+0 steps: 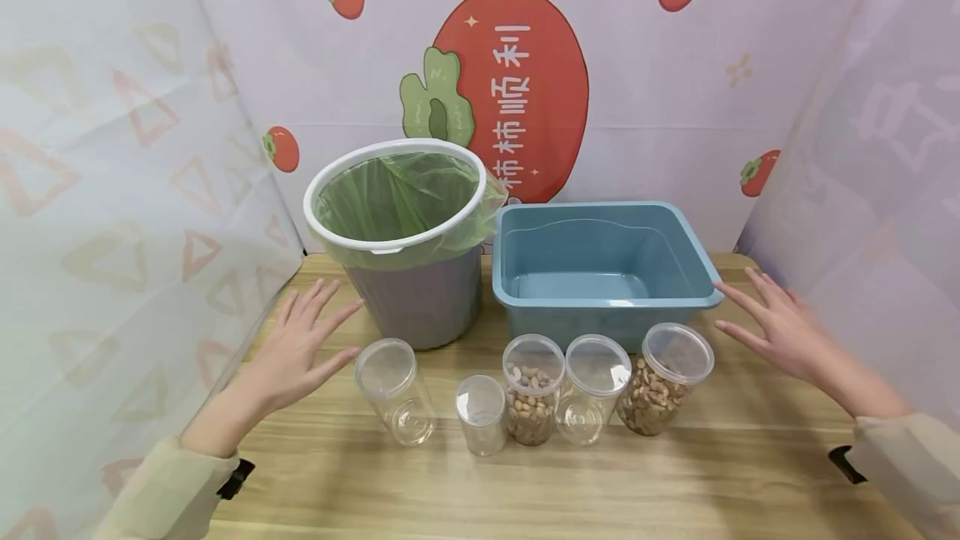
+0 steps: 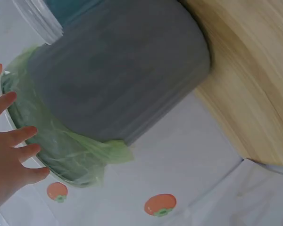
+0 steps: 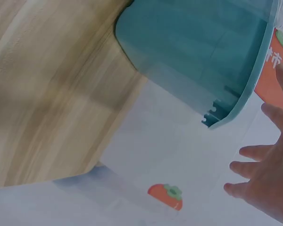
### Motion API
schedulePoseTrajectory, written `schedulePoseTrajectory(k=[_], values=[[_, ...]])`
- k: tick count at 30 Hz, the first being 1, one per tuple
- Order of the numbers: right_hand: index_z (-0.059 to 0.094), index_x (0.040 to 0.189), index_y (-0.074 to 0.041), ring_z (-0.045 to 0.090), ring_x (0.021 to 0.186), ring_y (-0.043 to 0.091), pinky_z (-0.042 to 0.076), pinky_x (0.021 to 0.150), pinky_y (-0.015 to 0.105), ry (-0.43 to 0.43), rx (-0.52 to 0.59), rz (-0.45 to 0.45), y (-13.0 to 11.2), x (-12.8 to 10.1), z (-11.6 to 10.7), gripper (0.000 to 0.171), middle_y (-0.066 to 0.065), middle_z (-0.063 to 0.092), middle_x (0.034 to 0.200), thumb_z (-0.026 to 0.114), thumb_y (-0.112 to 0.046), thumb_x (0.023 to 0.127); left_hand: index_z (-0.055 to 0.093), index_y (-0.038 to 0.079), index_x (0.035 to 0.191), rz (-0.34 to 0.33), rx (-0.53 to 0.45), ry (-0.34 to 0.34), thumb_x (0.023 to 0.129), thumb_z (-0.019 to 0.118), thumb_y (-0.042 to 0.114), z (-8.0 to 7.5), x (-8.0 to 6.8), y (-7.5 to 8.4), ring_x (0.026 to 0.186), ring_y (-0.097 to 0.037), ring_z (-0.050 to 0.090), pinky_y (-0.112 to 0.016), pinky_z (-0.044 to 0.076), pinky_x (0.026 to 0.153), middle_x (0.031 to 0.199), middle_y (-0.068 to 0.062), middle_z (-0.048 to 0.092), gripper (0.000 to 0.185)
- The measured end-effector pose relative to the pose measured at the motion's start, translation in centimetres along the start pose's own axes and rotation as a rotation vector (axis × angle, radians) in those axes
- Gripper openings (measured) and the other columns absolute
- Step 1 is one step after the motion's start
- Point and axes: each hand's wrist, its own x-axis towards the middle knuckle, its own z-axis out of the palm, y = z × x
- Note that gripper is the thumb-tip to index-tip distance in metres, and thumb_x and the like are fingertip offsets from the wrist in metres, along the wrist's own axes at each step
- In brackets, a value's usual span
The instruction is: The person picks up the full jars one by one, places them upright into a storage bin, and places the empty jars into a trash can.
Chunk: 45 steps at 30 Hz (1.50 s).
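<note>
My left hand (image 1: 300, 340) hovers flat with fingers spread, just left of a grey waste bin (image 1: 420, 298) lined with a green bag (image 1: 397, 198); it holds nothing. In the left wrist view the same hand (image 2: 9, 150) is close to the bin (image 2: 122, 75). My right hand (image 1: 772, 319) is spread too, beside the right rim of a blue plastic tub (image 1: 600, 261), fingertips near its corner. The right wrist view shows that hand (image 3: 269, 174) next to the tub (image 3: 198, 52). Several clear lidded jars stand in a row in front: an empty one (image 1: 393, 390), a small one (image 1: 482, 413), two with nuts (image 1: 531, 390) (image 1: 663, 382).
A wooden table (image 1: 525, 482) carries everything. Cloth screens with persimmon prints (image 1: 517, 90) close off the back and both sides. Another empty clear jar (image 1: 592, 390) stands between the two nut jars.
</note>
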Motion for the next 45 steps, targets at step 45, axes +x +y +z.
schedulePoseTrajectory(k=[45], values=[[0.060,0.080,-0.009,0.042,0.067,0.022,0.031,0.056,0.035,0.362,0.032,-0.306,-1.4,3.6,2.8,0.013,0.009,0.048,0.076,0.069,-0.018,0.074,0.059,0.016,0.112,0.034,-0.469,-0.159,0.083,0.062,0.029,9.0,6.8,14.3,0.119,-0.025,0.040,-0.040,0.038,0.091,0.132,-0.010,0.038,0.032]])
